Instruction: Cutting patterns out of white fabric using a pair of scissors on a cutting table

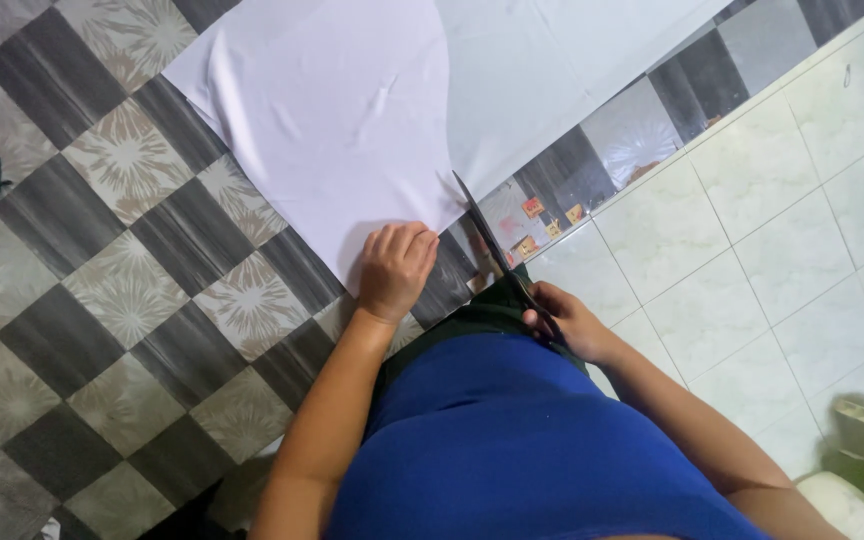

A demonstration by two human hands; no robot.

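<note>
White fabric (352, 110), upper centre, lying on checkered floor (102, 300). Left hand (395, 268) pressing flat, fingers together, pinning its edge steady. Right hand (564, 318) gripping dark scissors (497, 250), blades reaching toward the cloth edge.

- White fabric (332, 110): large smooth sheet, spread flat on the checkered floor, near corner under my left hand (395, 268), a curved cut edge running up through it.
- Scissors (492, 245): dark long blades, held in my right hand (564, 318), tip at the fabric's edge.
</note>
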